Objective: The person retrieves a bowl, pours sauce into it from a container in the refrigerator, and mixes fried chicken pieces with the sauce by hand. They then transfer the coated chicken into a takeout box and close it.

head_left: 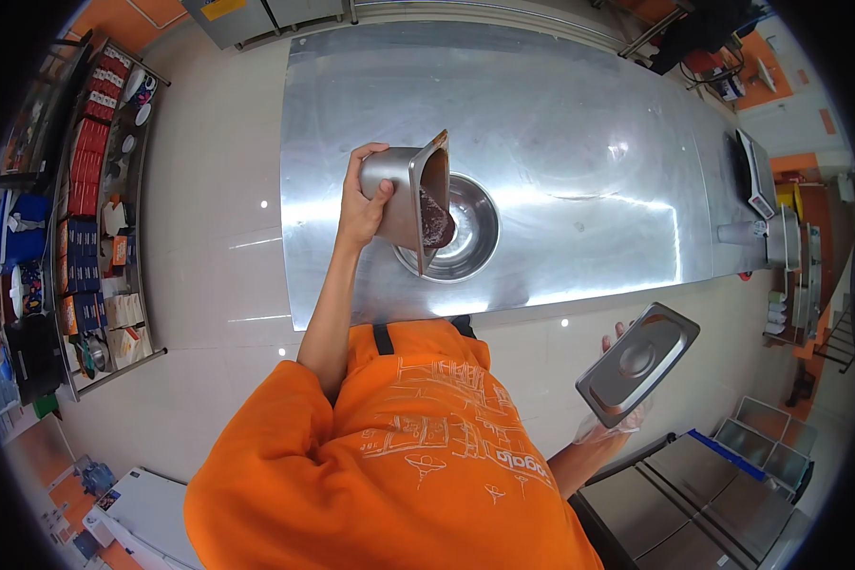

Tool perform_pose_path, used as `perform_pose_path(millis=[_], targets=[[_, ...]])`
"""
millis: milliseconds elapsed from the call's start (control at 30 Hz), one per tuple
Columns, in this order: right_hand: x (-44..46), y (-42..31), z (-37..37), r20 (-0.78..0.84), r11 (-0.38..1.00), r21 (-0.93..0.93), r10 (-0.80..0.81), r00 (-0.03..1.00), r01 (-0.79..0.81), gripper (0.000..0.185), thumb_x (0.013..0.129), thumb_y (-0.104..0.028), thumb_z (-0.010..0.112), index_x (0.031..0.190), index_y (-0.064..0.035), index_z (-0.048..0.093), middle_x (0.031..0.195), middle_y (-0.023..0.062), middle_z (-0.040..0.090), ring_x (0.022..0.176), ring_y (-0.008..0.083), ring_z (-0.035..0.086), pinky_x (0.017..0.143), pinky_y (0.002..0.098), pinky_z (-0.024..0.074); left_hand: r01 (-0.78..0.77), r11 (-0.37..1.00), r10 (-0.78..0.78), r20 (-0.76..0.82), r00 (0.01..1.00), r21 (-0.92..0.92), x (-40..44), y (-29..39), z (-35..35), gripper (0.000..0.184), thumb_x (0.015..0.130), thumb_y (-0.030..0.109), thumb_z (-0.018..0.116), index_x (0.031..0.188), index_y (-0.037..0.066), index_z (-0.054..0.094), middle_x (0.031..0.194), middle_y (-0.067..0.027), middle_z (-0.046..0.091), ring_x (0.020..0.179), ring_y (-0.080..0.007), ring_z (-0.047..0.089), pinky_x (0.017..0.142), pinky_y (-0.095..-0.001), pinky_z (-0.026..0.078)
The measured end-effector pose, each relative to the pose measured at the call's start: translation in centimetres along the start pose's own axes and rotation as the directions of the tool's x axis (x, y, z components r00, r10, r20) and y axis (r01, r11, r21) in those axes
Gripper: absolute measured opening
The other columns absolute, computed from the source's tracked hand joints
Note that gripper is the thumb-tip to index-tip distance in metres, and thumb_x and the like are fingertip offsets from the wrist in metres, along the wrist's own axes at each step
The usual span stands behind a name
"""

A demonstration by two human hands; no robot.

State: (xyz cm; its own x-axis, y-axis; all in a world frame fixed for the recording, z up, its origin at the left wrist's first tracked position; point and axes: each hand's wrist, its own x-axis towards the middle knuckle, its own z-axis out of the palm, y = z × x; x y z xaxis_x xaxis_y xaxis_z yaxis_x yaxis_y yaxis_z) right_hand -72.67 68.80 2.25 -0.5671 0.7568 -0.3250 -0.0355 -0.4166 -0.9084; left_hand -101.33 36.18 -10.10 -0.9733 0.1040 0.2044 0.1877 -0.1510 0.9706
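Left: left grip (363, 199) clamped on a steel container (397, 182) tilted above a bowl (482, 226), mouth facing right, rim's long axis running away from the wearer, dark contents (435, 226) at the lip. Centre: the bowl, partly hidden by the container. Right: right grip (624, 423) clasping a lid (638, 363), its long axis slanting up rightward. Setting: shelving (122, 371), pale floor (204, 228), metal surface (579, 123).

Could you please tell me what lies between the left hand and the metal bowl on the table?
In the head view, the tilted metal container lies between the left hand and the bowl, dark contents showing at its mouth.
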Motion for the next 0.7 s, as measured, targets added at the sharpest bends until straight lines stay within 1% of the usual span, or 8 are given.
perform_pose_path(millis=[267, 333, 433, 467, 567, 600, 633, 700], targets=[[-0.2, 0.2, -0.5, 0.022, 1.000, -0.008, -0.026, 0.999, 0.026, 0.061, 0.104, -0.038, 0.042, 0.151, -0.0029, 0.028, 0.145, 0.0212, 0.041, 0.132, 0.0418, 0.047, 0.107, 0.0542, 0.0474, 0.002, 0.995, -0.005, -0.030, 1.000, -0.097, 0.1, -1.5, -0.2, 0.077, 0.079, 0.067, 0.071, 0.129, 0.012, 0.051, 0.122, -0.0072, 0.054, 0.111, -0.0200, 0.054, 0.097, -0.0334, 0.044], [-0.2, 0.4, -0.5, 0.032, 0.998, -0.033, -0.043, 0.999, 0.044, 0.061, 0.103, -0.037, 0.043, 0.152, -0.0030, 0.028, 0.146, 0.0208, 0.040, 0.132, 0.0418, 0.047, 0.107, 0.0540, 0.0465, 0.070, 0.973, -0.081, -0.039, 0.996, -0.222, 0.0, -2.1, -0.2, 0.080, 0.079, 0.068, 0.070, 0.131, 0.012, 0.048, 0.123, -0.0071, 0.053, 0.112, -0.0197, 0.055, 0.097, -0.0332, 0.046], [-0.1, 0.1, -0.3, 0.010, 0.999, 0.049, -0.006, 1.000, 0.005, 0.062, 0.103, -0.036, 0.044, 0.151, -0.0016, 0.027, 0.147, 0.0211, 0.039, 0.133, 0.0418, 0.046, 0.107, 0.0535, 0.0468, 0.140, 0.905, -0.174, -0.048, 0.984, -0.402, -0.2, -2.4, 0.0, 0.080, 0.082, 0.068, 0.065, 0.134, 0.012, 0.043, 0.125, -0.0084, 0.053, 0.114, -0.0204, 0.056, 0.097, -0.0346, 0.050], [-0.1, 0.2, -0.3, 0.033, 1.000, 0.012, -0.027, 0.999, 0.027, 0.063, 0.102, -0.036, 0.045, 0.151, -0.0009, 0.027, 0.147, 0.0217, 0.039, 0.133, 0.0418, 0.046, 0.107, 0.0535, 0.0467, 0.157, 0.875, -0.201, -0.050, 0.978, -0.459, -0.3, -2.3, 0.2, 0.079, 0.084, 0.068, 0.063, 0.135, 0.012, 0.042, 0.125, -0.0091, 0.054, 0.115, -0.0208, 0.057, 0.097, -0.0354, 0.051], [-0.3, 0.5, -0.1, 0.071, 0.996, -0.064, -0.063, 0.995, 0.068, 0.065, 0.101, -0.036, 0.048, 0.151, 0.0008, 0.027, 0.146, 0.0230, 0.040, 0.132, 0.0420, 0.047, 0.107, 0.0534, 0.0467, 0.186, 0.794, -0.244, -0.023, 0.970, -0.579, -0.5, -1.1, 0.6, 0.073, 0.089, 0.066, 0.057, 0.135, 0.012, 0.040, 0.127, -0.0116, 0.055, 0.116, -0.0232, 0.059, 0.096, -0.0394, 0.054], [-0.2, 0.5, 0.0, 0.058, 0.996, -0.069, -0.059, 0.997, 0.063, 0.066, 0.101, -0.036, 0.049, 0.150, 0.0013, 0.028, 0.145, 0.0232, 0.042, 0.131, 0.0420, 0.048, 0.107, 0.0534, 0.0469, 0.191, 0.748, -0.238, 0.012, 0.971, -0.636, -0.6, -3.0, 0.1, 0.063, 0.094, 0.061, 0.051, 0.133, 0.012, 0.041, 0.128, -0.0121, 0.055, 0.116, -0.0245, 0.060, 0.096, -0.0418, 0.055], [-0.2, 0.5, 0.3, 0.045, 0.996, -0.073, -0.055, 0.997, 0.058, 0.067, 0.100, -0.036, 0.050, 0.150, 0.0018, 0.028, 0.144, 0.0235, 0.043, 0.130, 0.0420, 0.049, 0.107, 0.0535, 0.0472, 0.191, 0.727, -0.252, 0.003, 0.968, -0.659, -0.7, -3.2, 0.0, 0.063, 0.095, 0.061, 0.050, 0.133, 0.012, 0.042, 0.128, -0.0117, 0.056, 0.116, -0.0245, 0.060, 0.097, -0.0415, 0.055], [-0.3, 0.9, 1.6, 0.089, 0.997, -0.042, -0.061, 0.994, 0.065, 0.069, 0.098, -0.035, 0.055, 0.149, 0.0029, 0.029, 0.141, 0.0229, 0.046, 0.128, 0.0412, 0.051, 0.107, 0.0527, 0.0476, 0.193, 0.685, -0.281, -0.010, 0.960, -0.703, -0.9, -3.2, 0.2, 0.063, 0.097, 0.060, 0.047, 0.135, 0.011, 0.043, 0.129, -0.0110, 0.056, 0.117, -0.0245, 0.060, 0.097, -0.0411, 0.054]])
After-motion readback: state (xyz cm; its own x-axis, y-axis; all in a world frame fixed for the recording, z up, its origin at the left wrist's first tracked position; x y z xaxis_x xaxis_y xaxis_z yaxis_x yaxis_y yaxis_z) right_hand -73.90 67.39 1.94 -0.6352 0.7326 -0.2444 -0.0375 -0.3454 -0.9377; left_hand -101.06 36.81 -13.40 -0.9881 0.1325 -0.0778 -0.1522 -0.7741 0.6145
